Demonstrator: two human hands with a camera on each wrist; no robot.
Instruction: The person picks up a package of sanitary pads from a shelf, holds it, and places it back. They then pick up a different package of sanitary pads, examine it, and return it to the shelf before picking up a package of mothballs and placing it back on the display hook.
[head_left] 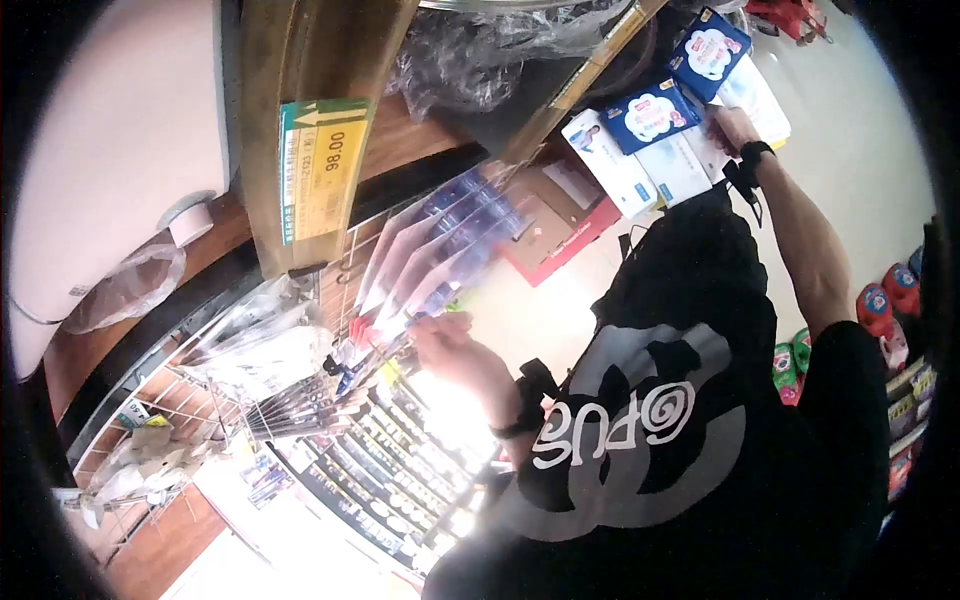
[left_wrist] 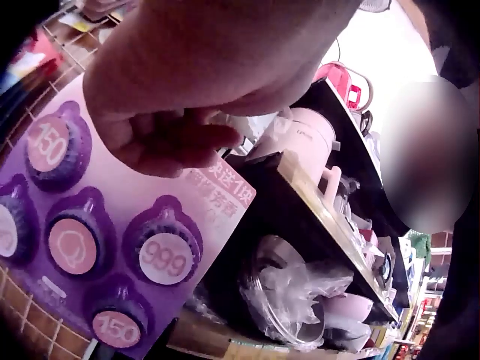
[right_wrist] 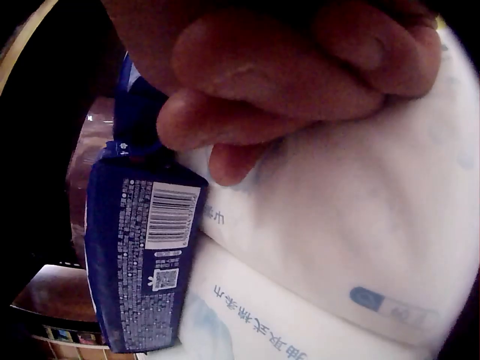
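Note:
In the left wrist view, my left hand [left_wrist: 202, 75] has curled fingers at the upper edge of a purple card [left_wrist: 157, 202] with round, numbered pieces; its thumb is hidden. The head view has this hand [head_left: 460, 355] beside several hanging cards [head_left: 430, 250]. My right hand [head_left: 735, 135] grips white soft packs [head_left: 675, 165], with blue packs [head_left: 650, 115] lying on and beside them. Up close, the right hand's [right_wrist: 277, 82] bent fingers press into a white pack [right_wrist: 360, 202], next to a blue pack with a barcode [right_wrist: 142, 255].
A wire rack [head_left: 190, 385] holds bagged goods at the left. A shelf edge with a price tag [head_left: 325, 170] juts in at the upper left. An open cardboard box [head_left: 555, 225] stands below the packs. In the left wrist view, a pink kettle [left_wrist: 300, 142] stands on a shelf.

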